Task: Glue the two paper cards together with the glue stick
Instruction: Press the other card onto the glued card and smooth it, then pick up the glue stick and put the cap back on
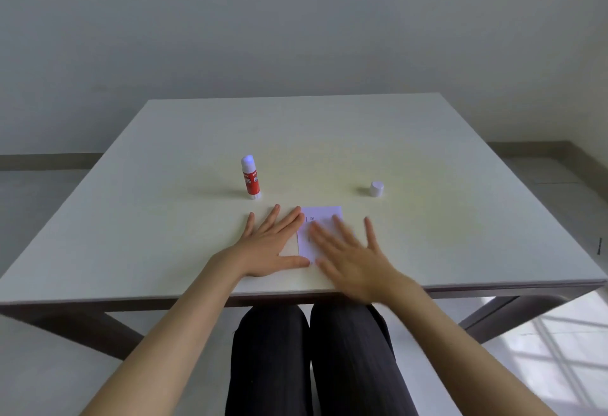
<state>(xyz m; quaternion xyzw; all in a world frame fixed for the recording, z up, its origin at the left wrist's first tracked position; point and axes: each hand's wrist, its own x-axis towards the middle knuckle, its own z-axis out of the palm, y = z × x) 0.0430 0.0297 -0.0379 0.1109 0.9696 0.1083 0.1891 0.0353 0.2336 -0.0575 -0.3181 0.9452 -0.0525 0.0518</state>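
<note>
Dark-trousered knees low centre, above them right hand [348,251] flat, fingers spread wide, blurred, over the paper cards [320,218] at lower-centre bench [427,152], long axis pointing away, left hand [273,244] splayed touching their left edge, uncapped glue stick [251,178] upright just beyond, cap [376,189] right.

Two bare forearms in view, no sleeves down to the frame edge. No watch, rings, bracelets or gloves on left hand [269,248] or right hand [353,259]. Right hand motion-blurred, so fingernail detail unreadable; nails on left look short and unpainted. Legs in dark trousers [316,359], near black, with fine vertical pinstripe or rib texture running the length of both thighs.
</note>
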